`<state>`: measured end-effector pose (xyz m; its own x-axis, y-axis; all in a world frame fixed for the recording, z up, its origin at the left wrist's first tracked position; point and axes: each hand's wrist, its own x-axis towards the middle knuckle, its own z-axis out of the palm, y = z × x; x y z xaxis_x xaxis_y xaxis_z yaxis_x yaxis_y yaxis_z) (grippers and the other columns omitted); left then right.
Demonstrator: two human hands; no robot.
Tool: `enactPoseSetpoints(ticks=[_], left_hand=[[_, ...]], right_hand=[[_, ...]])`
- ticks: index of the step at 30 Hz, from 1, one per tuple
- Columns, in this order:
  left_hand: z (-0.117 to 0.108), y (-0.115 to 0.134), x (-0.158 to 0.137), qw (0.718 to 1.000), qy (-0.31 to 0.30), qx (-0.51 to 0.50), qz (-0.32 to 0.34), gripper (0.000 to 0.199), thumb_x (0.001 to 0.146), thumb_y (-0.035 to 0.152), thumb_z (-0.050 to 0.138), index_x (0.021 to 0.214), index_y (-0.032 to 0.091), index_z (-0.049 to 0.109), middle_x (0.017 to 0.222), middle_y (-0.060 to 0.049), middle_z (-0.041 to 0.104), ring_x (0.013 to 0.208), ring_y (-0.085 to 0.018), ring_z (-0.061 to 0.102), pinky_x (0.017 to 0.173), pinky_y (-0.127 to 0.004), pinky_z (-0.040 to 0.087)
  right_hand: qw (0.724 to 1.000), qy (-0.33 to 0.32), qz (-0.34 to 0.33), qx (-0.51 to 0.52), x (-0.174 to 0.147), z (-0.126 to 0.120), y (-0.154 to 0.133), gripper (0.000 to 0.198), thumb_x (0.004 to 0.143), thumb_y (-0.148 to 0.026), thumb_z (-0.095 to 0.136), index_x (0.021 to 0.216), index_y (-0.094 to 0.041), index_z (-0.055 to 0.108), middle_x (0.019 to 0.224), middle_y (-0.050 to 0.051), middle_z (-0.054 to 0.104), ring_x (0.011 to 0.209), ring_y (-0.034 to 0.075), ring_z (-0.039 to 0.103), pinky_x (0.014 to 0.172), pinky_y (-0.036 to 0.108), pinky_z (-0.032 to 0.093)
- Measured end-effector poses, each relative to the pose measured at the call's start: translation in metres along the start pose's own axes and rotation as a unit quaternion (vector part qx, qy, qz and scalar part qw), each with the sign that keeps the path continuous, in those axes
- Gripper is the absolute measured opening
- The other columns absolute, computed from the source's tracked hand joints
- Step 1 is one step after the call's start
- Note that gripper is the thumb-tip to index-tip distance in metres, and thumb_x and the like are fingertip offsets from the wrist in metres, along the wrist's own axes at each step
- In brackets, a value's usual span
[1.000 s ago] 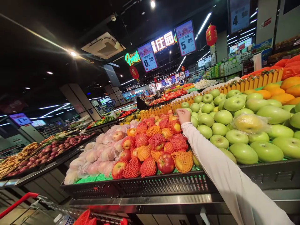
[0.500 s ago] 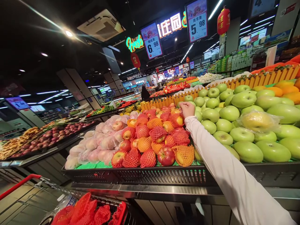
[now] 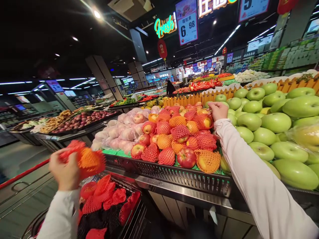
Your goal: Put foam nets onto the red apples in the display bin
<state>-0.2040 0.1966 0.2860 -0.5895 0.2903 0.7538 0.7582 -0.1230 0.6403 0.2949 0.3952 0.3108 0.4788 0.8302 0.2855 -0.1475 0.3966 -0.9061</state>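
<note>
My left hand (image 3: 66,169) is raised over the shopping cart, its fingers wrapped round a bunch of red and orange foam fruit nets (image 3: 91,162). At the back of the display my right hand (image 3: 218,110) has its fingers bent together, close to the line where the netted red apples (image 3: 180,132) meet the green apples (image 3: 253,119). Whatever may be between those fingers is hidden. Many of the red apples sit in red or orange foam nets, while a bare one (image 3: 186,157) lies near the front edge.
Below my left hand, a cart basket (image 3: 139,202) holds more red nets (image 3: 104,196) and something black. Pale bagged apples (image 3: 122,132) lie at the display's left. A black slatted tray edge (image 3: 174,174) runs along the front. A person in dark clothing (image 3: 170,88) stands far back.
My left hand has come into view at the lower left with the foam fruit nets in it. The view has swung left, and my right hand stays near the same spot on the display.
</note>
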Motion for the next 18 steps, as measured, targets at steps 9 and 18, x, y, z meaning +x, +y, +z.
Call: enactPoseSetpoints(ticks=[9, 18], left_hand=[[0.248, 0.199, -0.042, 0.922, -0.135, -0.349, 0.095, 0.016, 0.076, 0.008, 0.054, 0.086, 0.020, 0.056, 0.089, -0.003, 0.062, 0.086, -0.015, 0.057, 0.087, -0.031, 0.047], [0.386, 0.273, -0.103, 0.836, -0.499, -0.206, 0.096, 0.013, 0.068, 0.008, 0.070, 0.075, 0.016, 0.062, 0.080, -0.005, 0.069, 0.084, -0.020, 0.065, 0.083, -0.031, 0.048]], right_hand=[[0.957, -0.289, -0.021, -0.016, -0.022, 0.009, -0.005, 0.042, 0.072, -0.051, 0.075, 0.097, -0.017, 0.068, 0.082, 0.004, 0.071, 0.054, 0.012, 0.063, 0.043, 0.021, 0.045], [0.999, 0.031, 0.030, -0.008, 0.010, 0.002, 0.015, 0.033, 0.061, -0.012, 0.062, 0.093, -0.017, 0.060, 0.071, -0.002, 0.062, 0.052, 0.011, 0.056, 0.046, 0.023, 0.053]])
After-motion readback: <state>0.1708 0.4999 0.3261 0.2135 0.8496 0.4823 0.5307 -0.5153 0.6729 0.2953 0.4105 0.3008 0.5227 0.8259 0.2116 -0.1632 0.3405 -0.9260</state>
